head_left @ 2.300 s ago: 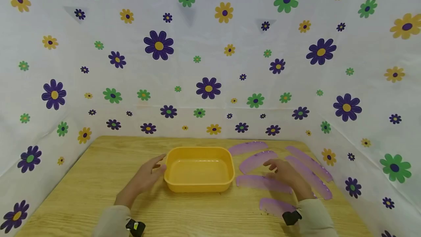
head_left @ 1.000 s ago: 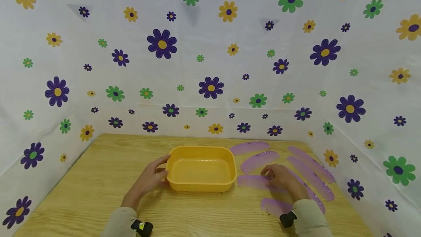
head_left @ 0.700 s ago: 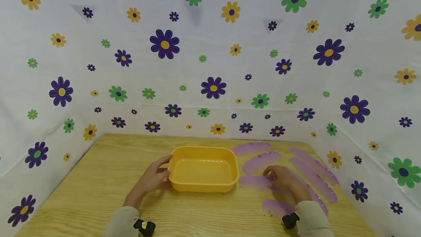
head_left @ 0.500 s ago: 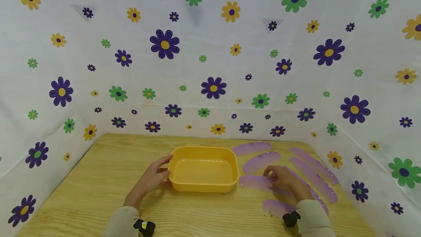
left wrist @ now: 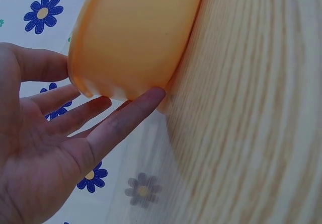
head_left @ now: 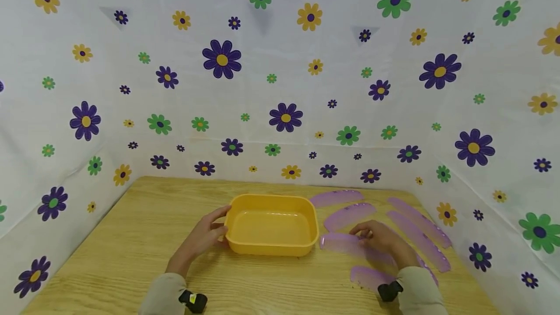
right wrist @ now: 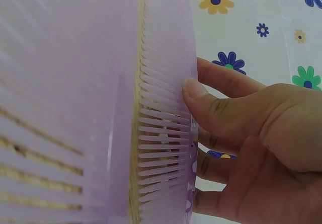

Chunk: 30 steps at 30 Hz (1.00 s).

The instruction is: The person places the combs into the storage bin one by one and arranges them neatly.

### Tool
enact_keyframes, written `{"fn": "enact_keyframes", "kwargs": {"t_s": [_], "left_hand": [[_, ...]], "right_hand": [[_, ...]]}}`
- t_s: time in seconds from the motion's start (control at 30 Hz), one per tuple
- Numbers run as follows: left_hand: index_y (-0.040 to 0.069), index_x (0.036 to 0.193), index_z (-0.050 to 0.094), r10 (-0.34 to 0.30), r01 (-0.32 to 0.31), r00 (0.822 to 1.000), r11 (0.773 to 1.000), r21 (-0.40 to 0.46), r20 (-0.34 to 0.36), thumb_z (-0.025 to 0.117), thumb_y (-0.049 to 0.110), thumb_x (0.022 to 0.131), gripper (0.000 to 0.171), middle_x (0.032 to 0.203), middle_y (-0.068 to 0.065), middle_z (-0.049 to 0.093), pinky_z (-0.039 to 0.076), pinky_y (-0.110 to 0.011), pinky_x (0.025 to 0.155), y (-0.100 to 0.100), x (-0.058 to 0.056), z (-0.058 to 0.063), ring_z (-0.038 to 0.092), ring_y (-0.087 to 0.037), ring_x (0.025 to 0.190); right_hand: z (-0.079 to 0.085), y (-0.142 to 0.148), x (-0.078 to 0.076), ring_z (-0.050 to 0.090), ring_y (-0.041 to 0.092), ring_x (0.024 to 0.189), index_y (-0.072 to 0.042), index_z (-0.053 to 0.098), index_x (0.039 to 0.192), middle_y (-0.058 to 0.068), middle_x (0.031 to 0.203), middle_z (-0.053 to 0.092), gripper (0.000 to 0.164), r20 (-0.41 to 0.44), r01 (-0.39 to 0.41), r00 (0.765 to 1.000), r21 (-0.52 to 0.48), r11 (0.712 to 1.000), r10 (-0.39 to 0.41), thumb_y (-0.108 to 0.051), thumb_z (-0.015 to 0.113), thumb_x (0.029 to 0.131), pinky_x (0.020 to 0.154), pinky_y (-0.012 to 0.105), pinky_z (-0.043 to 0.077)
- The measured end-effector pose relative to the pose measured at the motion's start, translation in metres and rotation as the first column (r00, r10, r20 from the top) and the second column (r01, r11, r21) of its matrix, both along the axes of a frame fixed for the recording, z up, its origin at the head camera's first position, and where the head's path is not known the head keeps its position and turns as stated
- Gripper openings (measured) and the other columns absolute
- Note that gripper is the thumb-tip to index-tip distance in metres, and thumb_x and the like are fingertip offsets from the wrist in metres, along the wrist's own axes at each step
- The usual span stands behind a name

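Observation:
A yellow plastic basin [head_left: 271,250] stands upright on the table, nothing inside it. My left hand [head_left: 201,235] touches its left end; in the left wrist view the fairly straight, spread fingers rest against the orange-looking end wall [left wrist: 136,38]. To the right of the basin, my right hand [head_left: 382,239] pinches a translucent purple comb [head_left: 339,243] by its spine. The right wrist view shows the thumb on the near side of this comb [right wrist: 168,83] and the fingers behind it. Part of the held comb is hidden under the hand in the head view.
Several similar purple combs lie around the right hand: one nearer [head_left: 367,276], one beyond [head_left: 350,215], one at the back [head_left: 337,197], others to the right [head_left: 420,239]. A flower-printed white sheet [head_left: 262,96] encloses the wooden table [head_left: 131,256] behind and at both sides.
My left hand has moved right and come to touch the basin. My right hand has come down onto the comb and pinched it; the comb now looks slightly tilted.

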<state>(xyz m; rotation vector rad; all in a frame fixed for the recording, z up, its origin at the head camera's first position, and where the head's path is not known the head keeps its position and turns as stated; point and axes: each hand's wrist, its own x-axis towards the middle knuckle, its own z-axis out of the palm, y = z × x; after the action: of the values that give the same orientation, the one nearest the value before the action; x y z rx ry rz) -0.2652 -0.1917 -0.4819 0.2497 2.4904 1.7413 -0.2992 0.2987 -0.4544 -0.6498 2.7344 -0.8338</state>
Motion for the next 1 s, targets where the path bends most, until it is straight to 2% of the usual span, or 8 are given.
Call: {"fn": "enact_keyframes", "kwargs": {"t_s": [0.23, 0.37, 0.57, 0.8, 1.0], "left_hand": [[0.007, 0.159, 0.037, 0.001, -0.001, 1.000, 1.000, 0.010, 0.006, 0.054, 0.004, 0.098, 0.064, 0.163, -0.026, 0.036, 0.066, -0.046, 0.082, 0.000, 0.003, -0.003, 0.053, -0.052, 0.135], [0.007, 0.160, 0.037, 0.000, 0.000, 1.000, 1.000, 0.006, 0.002, 0.053, 0.004, 0.099, 0.063, 0.163, -0.025, 0.035, 0.066, -0.046, 0.083, 0.000, 0.003, -0.003, 0.054, -0.051, 0.135], [0.006, 0.160, 0.035, -0.011, 0.011, 1.000, 1.000, 0.007, -0.005, 0.052, 0.003, 0.099, 0.063, 0.163, -0.026, 0.034, 0.066, -0.046, 0.083, 0.000, 0.002, -0.002, 0.053, -0.051, 0.136], [0.007, 0.160, 0.036, -0.009, 0.009, 1.000, 1.000, -0.002, -0.005, 0.052, 0.004, 0.099, 0.063, 0.163, -0.026, 0.036, 0.066, -0.045, 0.083, 0.000, 0.001, -0.002, 0.053, -0.051, 0.135], [0.009, 0.160, 0.037, 0.009, -0.008, 1.000, 1.000, -0.016, 0.012, 0.053, 0.005, 0.098, 0.064, 0.163, -0.023, 0.036, 0.066, -0.046, 0.085, 0.001, 0.001, 0.001, 0.053, -0.050, 0.136]], "right_hand": [[-0.002, 0.006, -0.001, 0.065, 0.022, 0.093, -0.001, 0.074, 0.113, 0.018, 0.107, 0.073, 0.024, -0.033, -0.088, 0.996, -0.002, 0.996, 0.088, 0.006, 0.067, 0.092, 0.076, 0.029, 0.055], [0.003, 0.008, -0.001, 0.066, 0.022, 0.092, 0.000, 0.073, 0.113, 0.019, 0.107, 0.072, 0.024, -0.026, -0.122, 0.992, -0.017, 0.992, 0.122, 0.008, 0.064, 0.092, 0.076, 0.030, 0.056], [0.010, 0.007, 0.001, 0.064, 0.023, 0.091, 0.000, 0.071, 0.115, 0.020, 0.106, 0.071, 0.024, -0.014, -0.095, 0.995, -0.014, 0.995, 0.095, 0.008, 0.063, 0.093, 0.074, 0.030, 0.054], [0.018, 0.007, 0.000, 0.065, 0.022, 0.091, 0.000, 0.071, 0.115, 0.018, 0.105, 0.072, 0.024, -0.077, -0.090, 0.993, 0.010, 0.996, 0.091, 0.006, 0.064, 0.093, 0.073, 0.028, 0.053], [0.027, 0.005, -0.001, 0.062, 0.021, 0.089, 0.001, 0.070, 0.118, 0.018, 0.102, 0.070, 0.024, -0.098, -0.062, 0.993, -0.003, 0.998, 0.062, 0.004, 0.063, 0.095, 0.073, 0.029, 0.053]]}}
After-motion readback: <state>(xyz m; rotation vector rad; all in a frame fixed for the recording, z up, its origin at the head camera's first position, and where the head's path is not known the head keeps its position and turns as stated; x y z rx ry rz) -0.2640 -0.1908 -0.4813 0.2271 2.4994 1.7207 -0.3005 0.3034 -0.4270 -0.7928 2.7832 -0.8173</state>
